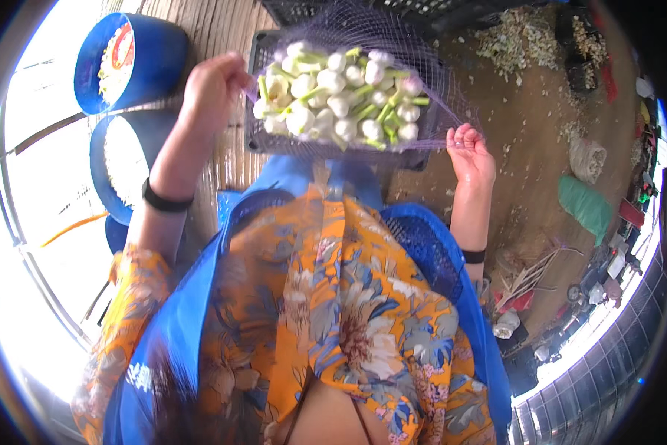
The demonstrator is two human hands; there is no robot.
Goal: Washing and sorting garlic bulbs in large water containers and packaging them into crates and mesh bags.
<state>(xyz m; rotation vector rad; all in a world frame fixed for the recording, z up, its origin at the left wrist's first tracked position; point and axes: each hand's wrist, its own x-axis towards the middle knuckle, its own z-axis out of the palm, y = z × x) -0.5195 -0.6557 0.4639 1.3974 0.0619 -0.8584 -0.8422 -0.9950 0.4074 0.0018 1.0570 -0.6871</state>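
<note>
White garlic bulbs [339,100] with short green stems lie heaped over a black plastic crate [253,130], inside or on a purple mesh net [442,103]; which of these is unclear. My left hand [214,83], slightly blurred, pinches the net's edge beside the crate's left side. On the right, my right hand [470,153] has curled fingers on the net's lower right edge, palm turned up. Between both hands the net is stretched across the crate. The crate stands just beyond my lap.
Two blue buckets [161,61] [102,161] with pale pieces stand at the left by a wooden surface [222,28]. Another black crate [450,11] is at the top. Peelings [522,44] litter the brown floor; a green sack [585,207] and sticks [528,275] lie right.
</note>
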